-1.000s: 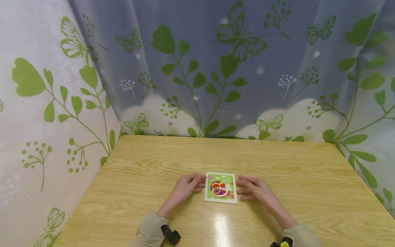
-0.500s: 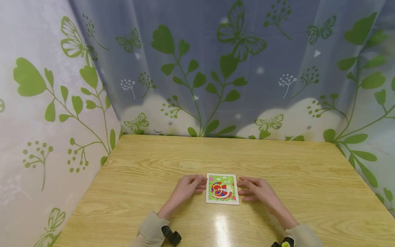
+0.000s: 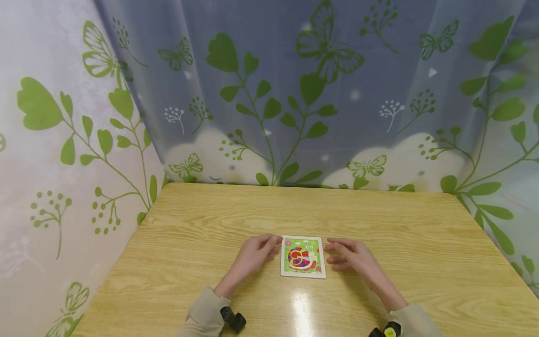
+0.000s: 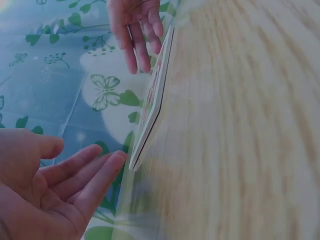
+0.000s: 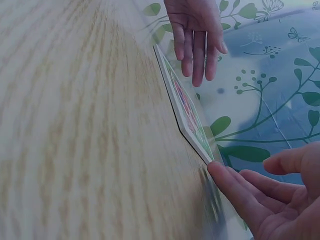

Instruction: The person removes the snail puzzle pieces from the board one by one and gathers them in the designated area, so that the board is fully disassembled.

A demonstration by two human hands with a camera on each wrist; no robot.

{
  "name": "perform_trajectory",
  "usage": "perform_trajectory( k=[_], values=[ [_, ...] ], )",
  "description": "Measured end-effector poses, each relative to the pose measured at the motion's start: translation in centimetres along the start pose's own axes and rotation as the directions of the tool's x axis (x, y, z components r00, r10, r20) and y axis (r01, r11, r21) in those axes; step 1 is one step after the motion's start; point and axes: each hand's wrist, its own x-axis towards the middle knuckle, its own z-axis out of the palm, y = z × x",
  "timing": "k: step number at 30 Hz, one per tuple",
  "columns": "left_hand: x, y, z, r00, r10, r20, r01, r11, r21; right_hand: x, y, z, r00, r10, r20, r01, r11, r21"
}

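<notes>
A square picture board (image 3: pixel 303 257) with a pale rim and a red, blue and green snail picture lies flat on the wooden table. To its left is my left hand (image 3: pixel 255 253), fingers loosely extended, their tips close to the board's left edge. My right hand (image 3: pixel 353 260) lies on the other side with its fingers spread a little. In the right wrist view, a fingertip (image 5: pixel 215 167) of that hand appears at the board's near corner; whether it touches I cannot tell. The left wrist view shows the board (image 4: pixel 152 102) edge-on, with the left fingers beside it. Neither hand grips anything.
The light wood table (image 3: pixel 202 210) extends around the board on all sides. A blue-grey curtain (image 3: pixel 269 93) with leaves and butterflies hangs behind it, and a pale printed curtain (image 3: pixel 54 154) hangs at the left. Black wrist-worn devices (image 3: pixel 233 319) sit at the sleeves.
Between the first and second frames the board shifted slightly right and nearer in the view. Since then it has hardly moved, while the fingers have shifted a little and both hands stay beside it.
</notes>
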Motion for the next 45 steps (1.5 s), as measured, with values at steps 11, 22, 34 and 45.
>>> perform_trajectory(
  k=[11,22,34,45],
  values=[
    [0.2,0.6,1.2,0.985,0.165,0.049,-0.172,0.942,0.287,0.2,-0.2,0.1,0.995,-0.074,-0.06,0.071,0.996,-0.055],
    [0.1,1.7,2.4,0.928,0.198,0.316,-0.347,0.767,0.54,1.1,-0.3,0.6,0.984,-0.154,-0.087,0.137,0.975,-0.176],
    [-0.5,2.6,3.5,0.896,0.104,0.431,-0.403,0.6,0.691,1.8,-0.7,1.2,0.973,-0.217,-0.074,0.188,0.941,-0.281],
    [-0.5,2.8,4.4,0.905,0.054,0.423,-0.39,0.504,0.77,2.7,-0.6,1.4,0.971,-0.228,-0.07,0.185,0.905,-0.383]
  ],
)
